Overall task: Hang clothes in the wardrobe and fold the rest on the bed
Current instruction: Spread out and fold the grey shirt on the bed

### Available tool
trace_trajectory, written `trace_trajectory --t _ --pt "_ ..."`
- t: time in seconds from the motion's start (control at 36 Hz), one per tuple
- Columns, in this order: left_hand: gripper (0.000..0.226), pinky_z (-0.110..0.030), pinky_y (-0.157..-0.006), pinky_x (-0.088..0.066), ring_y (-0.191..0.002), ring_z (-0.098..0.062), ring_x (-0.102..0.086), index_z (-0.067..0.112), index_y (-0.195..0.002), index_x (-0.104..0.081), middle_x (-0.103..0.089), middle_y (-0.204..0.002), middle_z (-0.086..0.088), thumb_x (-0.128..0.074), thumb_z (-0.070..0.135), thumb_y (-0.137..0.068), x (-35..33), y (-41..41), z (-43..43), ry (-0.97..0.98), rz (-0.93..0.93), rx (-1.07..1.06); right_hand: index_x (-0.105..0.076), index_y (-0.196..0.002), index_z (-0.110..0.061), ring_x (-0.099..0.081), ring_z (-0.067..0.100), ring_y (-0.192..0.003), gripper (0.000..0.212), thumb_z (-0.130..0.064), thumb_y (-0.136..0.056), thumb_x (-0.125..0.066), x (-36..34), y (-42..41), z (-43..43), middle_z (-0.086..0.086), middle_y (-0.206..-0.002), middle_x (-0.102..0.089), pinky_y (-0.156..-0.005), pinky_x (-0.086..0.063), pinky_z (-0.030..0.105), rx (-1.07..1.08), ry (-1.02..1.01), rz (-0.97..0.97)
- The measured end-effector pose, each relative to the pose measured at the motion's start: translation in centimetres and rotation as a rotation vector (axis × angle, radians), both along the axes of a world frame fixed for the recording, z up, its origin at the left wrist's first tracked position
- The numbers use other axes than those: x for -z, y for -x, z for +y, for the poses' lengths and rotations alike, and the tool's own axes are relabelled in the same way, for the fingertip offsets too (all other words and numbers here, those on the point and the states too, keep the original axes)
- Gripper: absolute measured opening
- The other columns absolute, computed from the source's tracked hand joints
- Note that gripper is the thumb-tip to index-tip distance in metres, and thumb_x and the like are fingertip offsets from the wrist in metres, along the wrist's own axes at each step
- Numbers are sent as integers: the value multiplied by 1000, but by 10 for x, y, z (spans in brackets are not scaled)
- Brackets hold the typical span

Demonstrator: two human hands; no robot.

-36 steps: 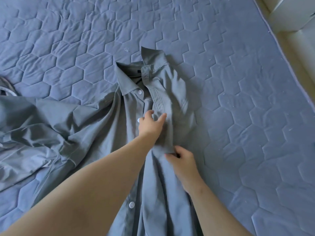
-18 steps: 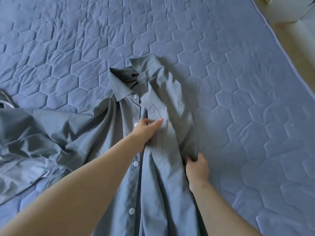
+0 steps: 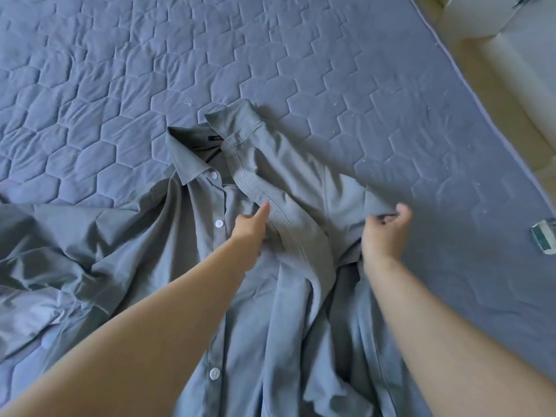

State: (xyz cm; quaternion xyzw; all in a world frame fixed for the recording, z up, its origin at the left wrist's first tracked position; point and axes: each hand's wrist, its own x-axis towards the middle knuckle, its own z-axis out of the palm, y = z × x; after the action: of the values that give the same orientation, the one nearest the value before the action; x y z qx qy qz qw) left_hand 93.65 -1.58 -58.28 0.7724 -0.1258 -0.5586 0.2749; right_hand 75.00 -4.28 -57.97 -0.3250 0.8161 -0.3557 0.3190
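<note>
Shirt [image 3: 301, 206] is lying rumpled on bed [image 3: 301, 55]. Right hand [image 3: 386, 236] is pinching its side edge, fingers curled. Left hand [image 3: 251, 233] is touching the button strip; cannot tell its grip. Cloth is looking light and limp, so seams are offering the best hold.

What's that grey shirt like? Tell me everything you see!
The shirt is grey, thin woven-looking cloth with a pointed collar and white buttons. It lies front up, unbuttoned and crumpled, on the blue quilted bed, collar away from the person. The left hand touches its stitched front strip; the right hand pinches the edge on the right.
</note>
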Motion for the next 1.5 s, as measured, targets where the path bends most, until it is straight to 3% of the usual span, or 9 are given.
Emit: trace_trajectory --t 0.17,0.33,0.5,0.64,0.81,0.94,1.03,1.22,1.5 --pt "49 -30 -77 -47 -84 -19 -56 10 -124 -50 -57 -99 -3 -59 43 -89 1 15 -13 -19 148 -101 -51 -121 3 -56 38 -109 90 -59 -59 -68 10 -31 57 20 -121 -58 -94 -47 45 60 -432 -369" --pt "7 -27 -62 -49 -63 -16 -53 13 -84 -63 -57 -73 -5 -68 8 -83 9 9 -22 90 163 -266 -60 -87 -2 -60 29 -82 9 -11 -88 -60 18 -29 69 15 -84 -64 -79 -48 36 -348 -517 -478" --pt "23 -34 -71 -53 -73 -29 -58 23 -66 -55 -57 -70 -5 -54 5 -82 36 -13 18 37 -350 29 -53 -65 -16 -57 24 -83 23 -11 -87 -55 12 -13 89 5 -75 -59 -73 -44 31 -672 -590 -158" --pt "24 -27 -54 -31 -55 -18 -36 14 -72 -42 -39 -64 -6 -51 24 -91 39 -6 33 47 -137 -91 -54 -103 -14 -57 29 -99 24 -30 -86 -57 -7 -17 96 6 -106 -61 -76 -41 30 -802 -654 55" --pt "40 -32 -85 -49 -98 -27 -59 7 -119 -55 -62 -112 -8 -64 27 -86 23 -10 8 85 -187 77 -38 -68 -20 -42 12 -60 21 -15 -85 -50 -7 -26 100 -5 -67 -49 -58 -35 28 -934 -457 -1" --pt "36 -26 -63 -40 -82 -26 -54 14 -126 -48 -57 -116 -11 -51 22 -91 17 -33 38 -10 -447 233 -55 -79 -23 -55 8 -72 10 -22 -88 -60 1 -26 119 -9 -74 -58 -65 -41 18 -755 -355 -238" --pt "54 -28 -83 -44 -105 -26 -52 17 -139 -35 -41 -133 -9 -54 34 -92 6 -27 69 29 -425 254 -57 -103 -16 -54 17 -91 11 -18 -94 -52 9 -15 137 -2 -97 -60 -75 -37 25 -503 -297 -175" --pt "18 -21 -62 -28 -69 -9 -43 21 -93 -45 -43 -84 6 -61 28 -88 -17 27 171 337 -527 290 -52 -86 -11 -48 25 -84 14 2 -83 -56 19 20 215 10 -95 -53 -69 -29 25 -428 -379 -8" --pt "66 -36 -101 -37 -131 -24 -30 29 -144 -21 -24 -145 4 -55 27 -87 4 53 283 -81 -522 1257 -52 -70 -25 -59 31 -61 31 -43 -47 -62 14 34 328 4 -72 -53 -48 -47 36 -854 -141 487"
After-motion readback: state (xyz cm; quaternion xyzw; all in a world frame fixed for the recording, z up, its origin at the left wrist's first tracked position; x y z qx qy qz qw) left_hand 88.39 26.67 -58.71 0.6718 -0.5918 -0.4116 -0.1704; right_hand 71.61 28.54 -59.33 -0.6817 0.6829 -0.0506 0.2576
